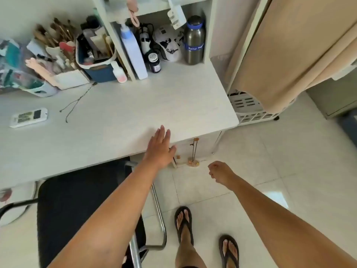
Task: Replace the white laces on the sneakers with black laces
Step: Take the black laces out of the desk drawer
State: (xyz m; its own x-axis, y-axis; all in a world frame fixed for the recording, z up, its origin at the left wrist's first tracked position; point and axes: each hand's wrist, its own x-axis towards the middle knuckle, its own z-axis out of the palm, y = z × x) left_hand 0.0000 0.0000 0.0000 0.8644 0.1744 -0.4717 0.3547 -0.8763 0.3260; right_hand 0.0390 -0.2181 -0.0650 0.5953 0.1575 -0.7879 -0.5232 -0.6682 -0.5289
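A person stands at the corner of a white worktop (119,113) that fills the left and middle of the frame. The left hand (160,149) reaches forward at the middle of the frame, its fingers straight and close together, lying over the near edge of the worktop; whether the palm presses the surface cannot be told. The right hand (219,172) hangs over the tiled floor (270,161) right of centre, well apart from the left, its fingers loosely curled and holding nothing that shows. No sneakers or laces can be made out anywhere in the view.

At the upper centre a steel bottle (194,41) with a blue band stands in a shelf compartment, beside a white mask (170,45), a small dark jar (154,63) and a tall white pump bottle (133,53). To the upper left a blue bin (96,70) holds assorted items, near a cluster of brushes (54,33). A remote control (29,117) lies on the worktop at the left edge, with a thin cord (77,102) near it. A black chair (81,209) sits at the lower left, tucked partly under the worktop. Two feet in black flip-flops (183,221) stand on the floor at the bottom centre. A beige curtain (289,45) hangs at the upper right over a white slatted basket (249,109).
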